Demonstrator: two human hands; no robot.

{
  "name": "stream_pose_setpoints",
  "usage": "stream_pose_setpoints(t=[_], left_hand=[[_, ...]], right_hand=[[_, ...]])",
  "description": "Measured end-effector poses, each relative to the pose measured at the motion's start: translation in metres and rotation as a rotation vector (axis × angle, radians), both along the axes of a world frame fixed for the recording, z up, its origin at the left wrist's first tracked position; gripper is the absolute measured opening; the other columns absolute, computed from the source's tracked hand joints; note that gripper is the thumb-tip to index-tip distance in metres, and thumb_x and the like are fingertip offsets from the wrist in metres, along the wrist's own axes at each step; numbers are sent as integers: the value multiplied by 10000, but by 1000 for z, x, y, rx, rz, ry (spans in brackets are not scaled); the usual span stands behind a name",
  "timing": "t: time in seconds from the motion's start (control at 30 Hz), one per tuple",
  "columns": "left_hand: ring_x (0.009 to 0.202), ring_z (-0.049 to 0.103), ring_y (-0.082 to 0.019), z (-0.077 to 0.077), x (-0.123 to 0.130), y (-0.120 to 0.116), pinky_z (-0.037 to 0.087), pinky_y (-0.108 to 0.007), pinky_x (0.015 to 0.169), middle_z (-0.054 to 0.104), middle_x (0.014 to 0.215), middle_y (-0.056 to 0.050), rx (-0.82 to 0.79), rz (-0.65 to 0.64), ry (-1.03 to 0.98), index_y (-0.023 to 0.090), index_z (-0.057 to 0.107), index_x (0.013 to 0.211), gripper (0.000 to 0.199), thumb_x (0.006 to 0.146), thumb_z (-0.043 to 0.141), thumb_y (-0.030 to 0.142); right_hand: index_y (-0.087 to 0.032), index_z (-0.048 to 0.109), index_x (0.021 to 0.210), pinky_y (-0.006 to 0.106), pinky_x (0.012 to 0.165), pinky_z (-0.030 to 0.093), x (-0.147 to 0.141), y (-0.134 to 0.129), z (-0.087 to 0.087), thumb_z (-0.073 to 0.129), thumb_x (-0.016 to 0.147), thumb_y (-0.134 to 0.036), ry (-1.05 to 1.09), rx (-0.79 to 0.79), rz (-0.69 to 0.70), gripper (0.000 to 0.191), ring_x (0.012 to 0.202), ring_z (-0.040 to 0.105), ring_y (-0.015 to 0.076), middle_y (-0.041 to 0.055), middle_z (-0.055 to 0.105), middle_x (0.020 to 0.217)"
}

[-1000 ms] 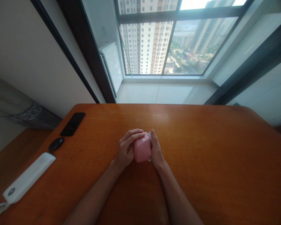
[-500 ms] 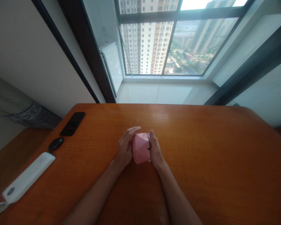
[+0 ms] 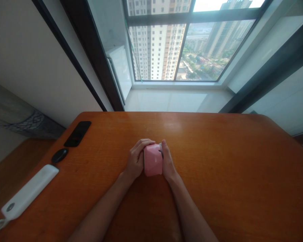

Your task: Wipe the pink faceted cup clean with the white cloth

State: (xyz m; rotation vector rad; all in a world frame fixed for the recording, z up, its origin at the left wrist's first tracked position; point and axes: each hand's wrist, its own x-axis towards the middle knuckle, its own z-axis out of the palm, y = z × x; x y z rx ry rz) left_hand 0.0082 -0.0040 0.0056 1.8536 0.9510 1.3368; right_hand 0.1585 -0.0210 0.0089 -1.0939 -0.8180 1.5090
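Observation:
A pink boxy case with faceted sides stands upright in the middle of the orange wooden table. My left hand wraps its fingers around the case's left side. On the other side, my right hand presses against the case, with a grey piece showing between the case and my right thumb. The underside of the case is hidden, so I cannot tell whether it touches the table.
A black phone, a black oval object and a white power strip with a cable lie along the table's left side. A large window stands beyond the far edge.
My left fingers have closed further over the pink case's top left. The case has shifted slightly and stays between my hands.

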Motion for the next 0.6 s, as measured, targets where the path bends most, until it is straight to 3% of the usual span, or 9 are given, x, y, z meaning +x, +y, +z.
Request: stream_pose_setpoints(t=[0.13, 0.23, 0.3, 0.4, 0.5, 0.6], left_hand=[[992, 760, -234, -3, 2, 4, 586, -333, 893, 815, 1158, -81, -250, 14, 14, 194, 763, 1259, 337, 1095, 477, 262], [1014, 761, -245, -4, 2, 5, 593, -346, 912, 814, 1187, -91, -246, 16, 26, 189, 761, 1275, 346, 1096, 477, 273], [1099, 754, -249, -4, 1, 4, 596, -365, 978, 796, 1246, -95, -159, 47, 32, 208, 750, 1305, 336, 1104, 488, 271], [1313, 690, -256, -5, -3, 0, 558, -421, 1140, 731, 1398, -114, 111, 77, 5, 240, 702, 1407, 360, 1132, 471, 255], [1423, 629, -280, -2, -6, -4, 527, -492, 1206, 698, 1456, -129, 329, -41, 9, 250, 701, 1426, 374, 1144, 457, 222], [1413, 630, -282, 2, -6, -5, 527, -501, 1205, 706, 1437, -131, 357, -99, 31, 251, 724, 1398, 360, 1139, 478, 204]], right_hand=[[-249, 472, 636, 297, 476, 231, 0, -1, 3, 486, 895, -950, -3, 16, -29, 748, 499, 317, 125, -39, 419, 544], [-244, 475, 643, 292, 481, 238, 1, -1, 3, 499, 908, -931, 0, 19, -40, 737, 503, 320, 121, -39, 429, 555], [-240, 500, 663, 292, 482, 245, 1, -1, 2, 517, 915, -912, -1, 23, -38, 718, 508, 327, 122, -40, 444, 567], [-236, 526, 682, 296, 490, 263, 1, -1, -1, 536, 928, -886, -4, 40, -35, 694, 521, 342, 127, -37, 463, 580], [-229, 565, 700, 301, 514, 314, 0, 0, -1, 550, 930, -875, 0, 61, -67, 686, 561, 406, 142, -15, 522, 616], [-225, 600, 730, 305, 526, 349, -1, 2, 0, 563, 906, -892, 19, 49, -68, 691, 595, 466, 160, -4, 550, 635]])
